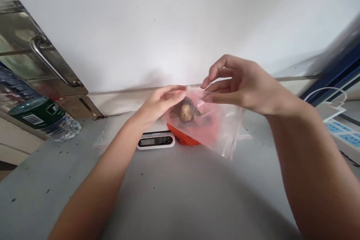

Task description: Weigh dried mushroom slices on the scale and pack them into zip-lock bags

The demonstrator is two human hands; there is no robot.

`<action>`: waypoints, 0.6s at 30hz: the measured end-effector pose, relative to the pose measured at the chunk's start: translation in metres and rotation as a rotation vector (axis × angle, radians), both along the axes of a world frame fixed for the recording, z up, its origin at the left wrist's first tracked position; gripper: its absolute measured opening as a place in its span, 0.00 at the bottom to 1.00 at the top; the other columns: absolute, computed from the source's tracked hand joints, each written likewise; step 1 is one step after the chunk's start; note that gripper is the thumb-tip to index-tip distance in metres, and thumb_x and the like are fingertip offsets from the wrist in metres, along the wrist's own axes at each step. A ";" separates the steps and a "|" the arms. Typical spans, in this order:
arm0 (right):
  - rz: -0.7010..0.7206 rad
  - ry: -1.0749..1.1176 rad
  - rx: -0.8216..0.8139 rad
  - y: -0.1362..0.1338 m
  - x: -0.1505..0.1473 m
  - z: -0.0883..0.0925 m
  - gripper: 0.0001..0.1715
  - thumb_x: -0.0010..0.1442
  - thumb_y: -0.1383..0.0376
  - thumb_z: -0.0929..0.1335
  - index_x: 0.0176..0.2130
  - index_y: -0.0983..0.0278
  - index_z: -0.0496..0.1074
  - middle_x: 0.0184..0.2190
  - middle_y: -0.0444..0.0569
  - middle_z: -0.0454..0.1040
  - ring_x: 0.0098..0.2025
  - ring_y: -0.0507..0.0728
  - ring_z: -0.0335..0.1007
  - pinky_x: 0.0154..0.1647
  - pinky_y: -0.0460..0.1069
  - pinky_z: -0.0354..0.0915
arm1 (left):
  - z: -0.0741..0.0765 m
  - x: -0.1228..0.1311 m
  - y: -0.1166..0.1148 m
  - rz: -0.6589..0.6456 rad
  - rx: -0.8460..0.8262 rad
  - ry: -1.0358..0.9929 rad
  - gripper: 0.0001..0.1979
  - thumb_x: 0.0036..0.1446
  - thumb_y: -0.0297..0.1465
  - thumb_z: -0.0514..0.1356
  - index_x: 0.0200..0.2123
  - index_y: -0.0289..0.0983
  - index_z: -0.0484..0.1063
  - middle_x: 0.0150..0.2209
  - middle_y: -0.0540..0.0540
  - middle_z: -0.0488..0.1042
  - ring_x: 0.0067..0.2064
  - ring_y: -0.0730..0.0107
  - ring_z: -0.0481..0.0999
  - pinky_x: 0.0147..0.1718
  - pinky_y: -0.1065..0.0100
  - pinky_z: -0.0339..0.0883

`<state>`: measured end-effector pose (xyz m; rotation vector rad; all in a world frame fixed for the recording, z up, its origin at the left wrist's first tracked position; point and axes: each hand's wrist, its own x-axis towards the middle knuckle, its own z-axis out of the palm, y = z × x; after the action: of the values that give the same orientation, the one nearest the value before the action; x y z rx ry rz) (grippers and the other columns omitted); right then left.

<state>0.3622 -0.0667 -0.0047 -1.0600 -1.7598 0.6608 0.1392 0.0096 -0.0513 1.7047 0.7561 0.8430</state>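
Note:
A clear zip-lock bag [225, 127] hangs tilted between my hands above the table. Inside it lie a tan, rounded lump [186, 113] and darker brown pieces that look like mushrooms. My left hand [161, 103] pinches the bag's upper left edge between thumb and fingers. At the upper edge farther right, my right hand [234, 82] has its thumb and fingertips closed on the plastic, with the other fingers curled. Behind and under the clear bag is a red-orange plastic bag [182, 137]. Just left of that, a small digital scale [156, 141] shows its display and buttons, its rear part hidden.
More clear bags [112, 129] lie flat left of the scale. A large water bottle [45, 114] leans at the left beside a metal cabinet door handle [54, 63]. On the right sits a power strip [344, 133] with a white cable. A white wall [168, 26] borders the grey table [174, 195].

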 end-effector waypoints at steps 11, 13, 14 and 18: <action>-0.033 0.087 -0.558 0.025 -0.018 -0.033 0.35 0.38 0.45 0.84 0.15 0.61 0.64 0.16 0.41 0.64 0.21 0.49 0.59 0.24 0.49 0.58 | 0.009 -0.040 0.011 0.395 0.015 -0.036 0.23 0.46 0.30 0.72 0.46 0.41 0.73 0.31 0.53 0.78 0.28 0.70 0.76 0.24 0.72 0.63; 0.014 0.169 -0.629 0.028 -0.021 -0.036 0.31 0.33 0.49 0.85 0.16 0.62 0.69 0.19 0.43 0.69 0.24 0.50 0.64 0.27 0.48 0.61 | 0.005 -0.046 0.013 0.445 0.030 0.042 0.22 0.48 0.30 0.70 0.47 0.42 0.73 0.31 0.53 0.78 0.31 0.68 0.77 0.26 0.71 0.63; 0.043 0.190 -0.661 0.029 -0.022 -0.037 0.29 0.33 0.51 0.86 0.18 0.63 0.72 0.21 0.45 0.72 0.26 0.51 0.67 0.28 0.48 0.62 | 0.003 -0.048 0.014 0.458 0.041 0.101 0.21 0.49 0.30 0.69 0.48 0.42 0.73 0.31 0.53 0.78 0.32 0.67 0.78 0.28 0.71 0.64; 0.157 0.101 -0.745 0.030 -0.025 -0.040 0.21 0.37 0.55 0.85 0.24 0.64 0.79 0.26 0.47 0.76 0.31 0.52 0.71 0.34 0.48 0.64 | -0.006 -0.051 0.016 0.446 0.186 0.413 0.17 0.52 0.29 0.67 0.47 0.43 0.74 0.34 0.51 0.80 0.39 0.62 0.81 0.38 0.65 0.69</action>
<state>0.3370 -0.0368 -0.0444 -1.3434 -1.5380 1.5143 0.0884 0.0260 -0.0573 1.9368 1.4130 0.8874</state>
